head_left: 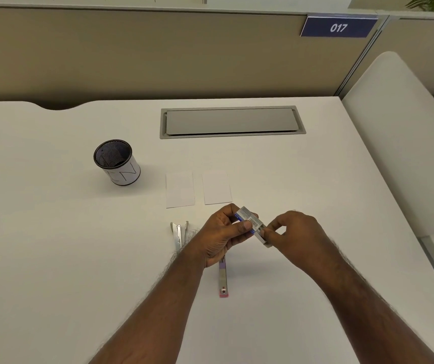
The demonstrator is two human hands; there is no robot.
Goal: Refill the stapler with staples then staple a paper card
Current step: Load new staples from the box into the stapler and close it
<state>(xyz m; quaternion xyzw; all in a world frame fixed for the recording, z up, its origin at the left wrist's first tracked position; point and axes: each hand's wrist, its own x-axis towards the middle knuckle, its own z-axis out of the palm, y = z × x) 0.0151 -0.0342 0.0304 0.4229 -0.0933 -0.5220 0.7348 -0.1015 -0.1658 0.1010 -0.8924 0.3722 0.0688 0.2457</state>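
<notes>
White desk (53, 245) fills most of the view, with a beige partition wall behind it and a blue sign (338, 27) reading 017 on the upper right. Both hands work above the near middle of the desk. Left hand (222, 233) grips a small staple box (250, 223), with the thumb laid across its top face and the other fingers curled round the far side. This box is grey with a blue edge, and it has a white barcode label on top. Its inner tray sticks out a little at the right end, and the right hand (292, 232) pinches this end with thumb and fingertips. Whether staples are in the tray I cannot tell, the part is too small.

Under the left wrist lies the stapler (223, 281), opened flat on the desk. One metal arm with a pink tip points toward the person, and the other metal parts (178, 232) show to the left of the hand. How the parts join is hidden by the hand.

Two white paper cards (180, 190) lie side by side just beyond the hands, apart from each other. Black mesh pen cup (117, 162) with a white label stands further left, and a grey cable hatch (233, 122) is set into the desk at the back
</notes>
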